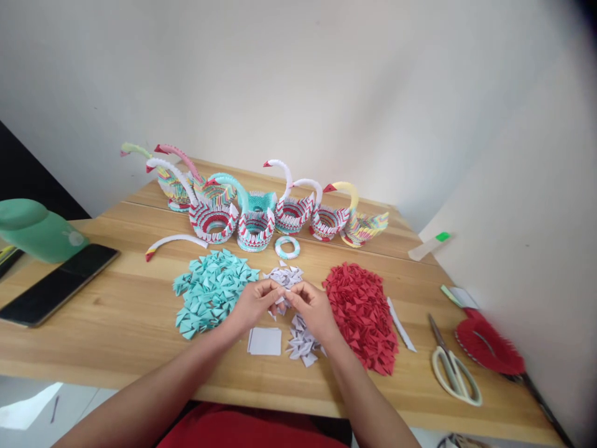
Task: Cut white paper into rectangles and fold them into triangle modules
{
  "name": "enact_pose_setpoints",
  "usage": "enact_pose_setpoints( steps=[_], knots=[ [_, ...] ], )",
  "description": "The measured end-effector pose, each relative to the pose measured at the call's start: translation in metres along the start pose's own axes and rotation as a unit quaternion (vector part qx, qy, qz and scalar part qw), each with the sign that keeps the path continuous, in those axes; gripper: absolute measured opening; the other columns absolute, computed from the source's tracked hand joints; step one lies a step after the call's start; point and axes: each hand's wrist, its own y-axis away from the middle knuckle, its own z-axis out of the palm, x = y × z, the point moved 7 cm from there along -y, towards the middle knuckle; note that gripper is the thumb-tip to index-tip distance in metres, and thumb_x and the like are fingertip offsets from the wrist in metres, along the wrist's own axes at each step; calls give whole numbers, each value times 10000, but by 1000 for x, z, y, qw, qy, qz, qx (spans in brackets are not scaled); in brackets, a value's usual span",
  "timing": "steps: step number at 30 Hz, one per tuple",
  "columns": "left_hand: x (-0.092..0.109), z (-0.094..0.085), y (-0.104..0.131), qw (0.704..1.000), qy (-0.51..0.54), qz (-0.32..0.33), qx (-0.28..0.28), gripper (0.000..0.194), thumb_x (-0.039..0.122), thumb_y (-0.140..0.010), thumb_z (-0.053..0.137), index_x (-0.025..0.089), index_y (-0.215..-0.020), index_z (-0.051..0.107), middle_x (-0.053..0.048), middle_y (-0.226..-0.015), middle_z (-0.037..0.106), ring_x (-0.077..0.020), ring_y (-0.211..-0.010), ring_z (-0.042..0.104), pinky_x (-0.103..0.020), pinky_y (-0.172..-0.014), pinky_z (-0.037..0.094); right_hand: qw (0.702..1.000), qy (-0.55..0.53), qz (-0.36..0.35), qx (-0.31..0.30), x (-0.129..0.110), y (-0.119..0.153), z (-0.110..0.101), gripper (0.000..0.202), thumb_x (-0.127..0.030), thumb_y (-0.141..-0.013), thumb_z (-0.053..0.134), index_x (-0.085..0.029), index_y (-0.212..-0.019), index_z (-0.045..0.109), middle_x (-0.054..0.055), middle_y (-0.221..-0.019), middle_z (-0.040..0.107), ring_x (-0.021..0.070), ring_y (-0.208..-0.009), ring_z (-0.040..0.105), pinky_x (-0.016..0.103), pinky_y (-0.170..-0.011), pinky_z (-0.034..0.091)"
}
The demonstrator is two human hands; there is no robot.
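Observation:
My left hand (pixel 256 303) and my right hand (pixel 311 306) meet over the middle of the table, both pinching a small white paper piece (pixel 282 299) between the fingertips. Behind and below them lie white folded paper pieces (pixel 304 341). A heap of teal folded pieces (pixel 212 289) is beside my left hand, and a heap of red ones (pixel 361 311) beside my right. Nearer the front edge rests a small stack of white paper (pixel 265 341). A teal and white paper ring (pixel 286 247) lies beyond the hands.
Several paper swans (pixel 256 230) stand at the back. A loose white swan neck (pixel 177 239) lies before them. At left are a phone (pixel 58 283) and a green bottle (pixel 44 233). At right are scissors (pixel 452 367), a white strip (pixel 401 325) and a red paper object (pixel 489 345).

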Motion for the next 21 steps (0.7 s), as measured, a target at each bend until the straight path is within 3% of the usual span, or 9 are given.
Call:
enact_pose_setpoints(
  steps=[5, 8, 12, 21],
  knots=[
    [-3, -4, -1, 999, 39, -27, 7, 365, 486, -743, 682, 140, -650, 609, -4, -564, 606, -110, -491, 525, -231, -522, 429, 994, 77, -72, 31, -14, 3, -9, 148, -326, -855, 611, -192, -804, 643, 1, -704, 643, 153, -631, 580, 251, -597, 450],
    [-7, -3, 0, 994, 93, -51, -10, 317, 441, -761, 687, 139, -686, 624, 1, -553, 597, -107, -495, 515, -223, -520, 422, 974, 127, -179, 46, -33, 5, -14, 108, -253, -893, 569, -216, -884, 670, 36, -824, 679, 184, -765, 627, 300, -713, 489],
    [-11, 1, 1, 990, 119, -73, -30, 312, 431, -770, 694, 139, -684, 625, 10, -519, 570, -97, -466, 483, -213, -486, 386, 936, 188, -298, 13, -48, 11, -6, 173, -180, -915, 537, -248, -954, 691, 59, -896, 686, 204, -863, 622, 349, -771, 496],
    [-12, -1, 1, 994, 60, -82, -38, 367, 477, -739, 703, 151, -617, 589, 16, -507, 566, -92, -453, 492, -205, -470, 367, 898, 257, -357, -17, -53, 14, -3, 225, -172, -924, 522, -262, -906, 728, 57, -815, 683, 199, -784, 590, 339, -703, 489]
  ],
)
